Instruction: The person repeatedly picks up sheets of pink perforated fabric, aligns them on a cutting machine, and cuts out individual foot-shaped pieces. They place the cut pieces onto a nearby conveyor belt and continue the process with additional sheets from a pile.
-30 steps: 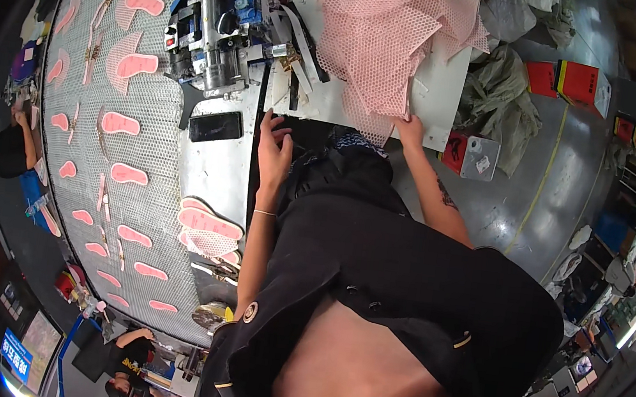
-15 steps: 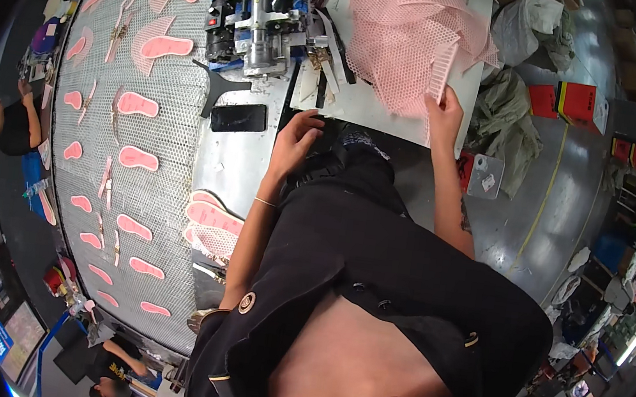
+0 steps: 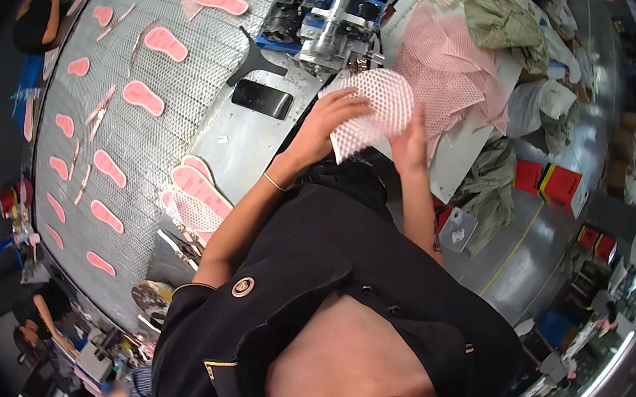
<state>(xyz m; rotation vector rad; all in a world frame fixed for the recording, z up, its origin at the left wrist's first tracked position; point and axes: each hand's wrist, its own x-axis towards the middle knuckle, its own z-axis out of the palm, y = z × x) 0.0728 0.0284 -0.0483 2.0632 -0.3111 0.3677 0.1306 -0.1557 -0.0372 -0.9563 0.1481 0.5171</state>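
Observation:
A rounded piece of pink mesh fabric [image 3: 382, 105], cut with small holes, is held up in front of my body. My left hand [image 3: 328, 124] has its fingers bent over the left side of the piece. At the opposite edge, my right hand [image 3: 412, 140] pinches it between thumb and fingers. Some blur lies over the lower part of the mesh. Just beyond the piece stands a blue and metal machine [image 3: 334, 24]. A heap of loose pink mesh pieces [image 3: 451, 76] lies on the white tabletop to the right of it.
A black phone [image 3: 262, 99] rests on the metal table left of my hands. Pink insoles with straps lie across a mesh-topped conveyor [image 3: 188, 97]. More insoles [image 3: 199, 191] are stacked near my left forearm. Red boxes [image 3: 562, 187] and greenish sacks [image 3: 492, 183] are at the right.
My right hand has brought a mesh piece from the heap toward my body. The left hand, empty before, now grips it too. The whole view has turned and shifted.

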